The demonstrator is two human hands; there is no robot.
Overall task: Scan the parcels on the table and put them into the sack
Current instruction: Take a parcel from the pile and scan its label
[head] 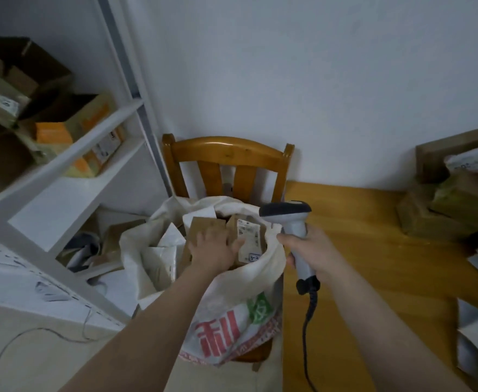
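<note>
Resting left hand (214, 248), fingers spread flat, on brown parcel (201, 223) inside sack (257, 281) mouth; gripping scanner (292, 222) in right hand (309, 251) just beside sack; leaving remaining parcels (441, 213) lying well apart at far right of tabletop (359, 236), nearer the right hand than the left.

A person's bare left hand (213, 248) and right hand (312, 251), each on a bare forearm (147, 329) that broadens toward the near edge.

dim, soft, edges bowed and blurred
</note>
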